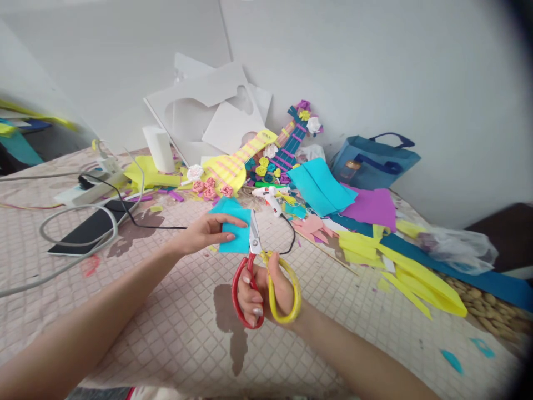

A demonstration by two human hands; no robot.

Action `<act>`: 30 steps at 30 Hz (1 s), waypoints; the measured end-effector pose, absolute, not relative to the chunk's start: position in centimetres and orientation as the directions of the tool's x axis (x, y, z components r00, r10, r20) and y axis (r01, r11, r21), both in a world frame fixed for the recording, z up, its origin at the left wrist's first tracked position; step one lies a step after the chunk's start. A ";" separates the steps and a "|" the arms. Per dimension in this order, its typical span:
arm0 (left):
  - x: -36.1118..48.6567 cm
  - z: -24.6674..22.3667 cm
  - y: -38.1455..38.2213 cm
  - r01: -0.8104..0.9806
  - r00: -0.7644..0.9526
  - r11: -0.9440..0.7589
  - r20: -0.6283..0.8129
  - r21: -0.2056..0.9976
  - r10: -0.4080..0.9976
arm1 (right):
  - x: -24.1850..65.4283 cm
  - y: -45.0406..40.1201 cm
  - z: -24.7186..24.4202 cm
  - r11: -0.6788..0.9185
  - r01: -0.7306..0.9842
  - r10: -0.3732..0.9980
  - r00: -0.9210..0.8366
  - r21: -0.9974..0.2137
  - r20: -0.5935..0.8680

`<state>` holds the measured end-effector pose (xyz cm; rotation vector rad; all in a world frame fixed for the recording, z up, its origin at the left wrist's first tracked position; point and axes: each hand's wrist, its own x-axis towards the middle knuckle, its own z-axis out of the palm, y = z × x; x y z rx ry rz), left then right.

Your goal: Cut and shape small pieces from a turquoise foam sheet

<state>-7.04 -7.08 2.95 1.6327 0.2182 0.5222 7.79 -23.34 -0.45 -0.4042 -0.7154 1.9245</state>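
Note:
My left hand (208, 232) pinches a small turquoise sheet (239, 236), thumb and fingers closed on its left side. In my right hand (260, 291) is a pair of scissors (255, 240) with one red and one yellow handle loop, fingers through the loops. The blades point away from me and lie along the right edge of the sheet. Whether they are cutting into it I cannot tell. Just behind the sheet sits a white glue gun (270, 200) with a black cord.
A yellow paper guitar (233, 166) and a dark blue one (291, 147) with flowers lean at the back. Turquoise sheets (322, 186), a purple sheet (370, 206) and yellow strips (425, 278) lie right. A blue bag (375, 161) stands behind. Left are a black tablet (89, 230) and cables.

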 end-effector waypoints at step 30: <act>-7.0 3.4 -7.1 -0.132 0.883 -0.107 0.166 0.985 0.440 | 8.0 -23.3 -0.6 -0.325 -0.707 0.908 -0.418 -0.629 0.001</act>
